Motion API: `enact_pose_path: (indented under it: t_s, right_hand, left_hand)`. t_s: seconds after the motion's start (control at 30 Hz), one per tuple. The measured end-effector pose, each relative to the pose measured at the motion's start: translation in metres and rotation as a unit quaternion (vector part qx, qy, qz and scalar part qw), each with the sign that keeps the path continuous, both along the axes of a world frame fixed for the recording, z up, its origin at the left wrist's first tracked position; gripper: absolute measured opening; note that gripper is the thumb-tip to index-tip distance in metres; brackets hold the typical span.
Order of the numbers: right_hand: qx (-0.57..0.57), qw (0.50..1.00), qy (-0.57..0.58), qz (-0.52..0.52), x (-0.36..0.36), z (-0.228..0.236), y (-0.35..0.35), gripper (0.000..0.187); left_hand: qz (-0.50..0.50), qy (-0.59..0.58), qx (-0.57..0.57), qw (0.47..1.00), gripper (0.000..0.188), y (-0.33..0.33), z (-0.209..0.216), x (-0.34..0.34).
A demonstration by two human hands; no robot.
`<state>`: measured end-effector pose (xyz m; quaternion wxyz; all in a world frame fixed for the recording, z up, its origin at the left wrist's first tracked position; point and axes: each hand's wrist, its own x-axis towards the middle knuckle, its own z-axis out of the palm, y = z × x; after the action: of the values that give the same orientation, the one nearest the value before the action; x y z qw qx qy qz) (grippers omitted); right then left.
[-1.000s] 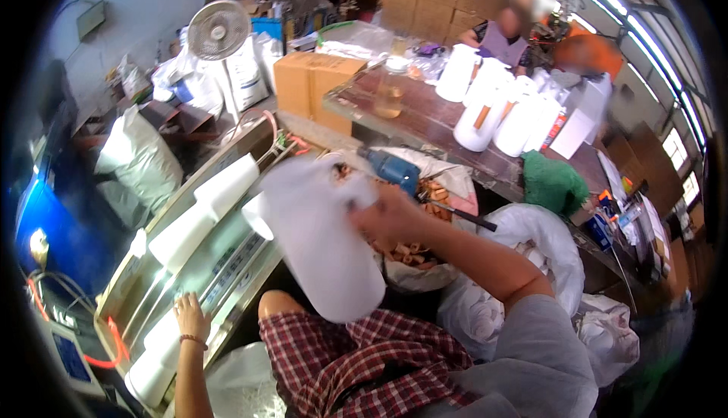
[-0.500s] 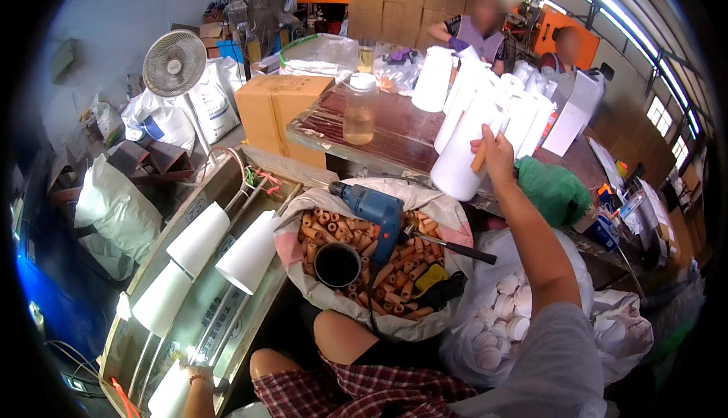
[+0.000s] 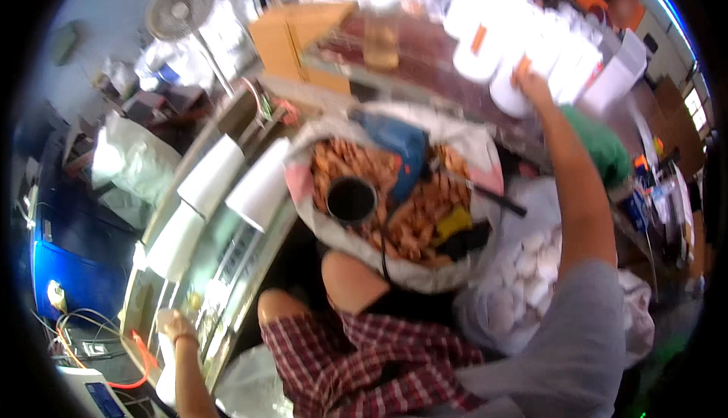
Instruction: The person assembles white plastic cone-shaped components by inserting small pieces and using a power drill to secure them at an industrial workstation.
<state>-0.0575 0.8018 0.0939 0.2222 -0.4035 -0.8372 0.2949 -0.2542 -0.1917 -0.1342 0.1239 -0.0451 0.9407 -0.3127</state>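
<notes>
My right hand (image 3: 529, 83) reaches out over the table, its fingers closed round the tan handle (image 3: 524, 65) of a white tapered cylinder (image 3: 509, 93). This piece lies against a group of similar white cylinders, one with another tan handle (image 3: 478, 37) showing. At lower left, my left hand (image 3: 178, 325) is over the wooden trough, its fingers bent round a white tapered piece (image 3: 165, 382); motion blurs the grip. Further up the trough, white cylinders (image 3: 211, 175) lie along metal rods, with another white cylinder (image 3: 262, 184) beside them.
Between my knees and the table stands a sack (image 3: 303, 179) full of tan tubes (image 3: 337, 162), with a blue power drill (image 3: 398, 145) and a dark round cup (image 3: 351, 200) on top. White round pieces fill a plastic bag (image 3: 523, 289) at right. A bottle (image 3: 381, 43) stands on the table (image 3: 432, 62).
The view has tipped downward and blurred. My right hand has set the held cylinder against the group on the table. My left hand has moved up along the trough.
</notes>
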Motion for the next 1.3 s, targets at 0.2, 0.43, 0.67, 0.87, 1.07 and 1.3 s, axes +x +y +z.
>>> enact_pose_path:
  t_s: [0.2, 0.43, 0.67, 0.87, 1.07, 1.3]
  right_hand:
    - [0.104, 0.988, -0.01, 0.114, 0.043, -0.02, -0.131, 0.043]
    - [0.192, 0.706, -0.499, 0.464, 0.07, -0.067, -0.283, 0.061]
    - [0.083, 0.861, -0.308, 0.397, 0.078, -0.042, -0.249, 0.041]
    - [-0.105, 0.922, 0.082, 0.364, -0.033, 0.031, -0.39, 0.026]
    - [-0.011, 0.79, 0.243, 0.563, -0.138, -0.034, -0.619, 0.037]
    - [0.19, 0.635, 0.328, 0.673, -0.176, -0.062, -0.702, 0.052]
  left_hand:
    - [-0.028, 0.245, 0.176, 0.953, 0.058, 0.073, 0.166, 0.044]
    - [-0.06, 0.445, 0.492, 0.746, 0.032, 0.031, 0.187, 0.074]
    - [0.078, 0.449, 0.763, 0.458, 0.042, 0.005, 0.071, 0.054]
    - [0.074, 0.428, 0.839, 0.328, 0.058, 0.074, 0.068, 0.05]
    - [0.01, 0.366, 0.897, 0.248, 0.049, 0.16, 0.083, 0.046]
    - [0.055, 0.412, 0.877, 0.24, 0.051, 0.153, 0.11, 0.085]
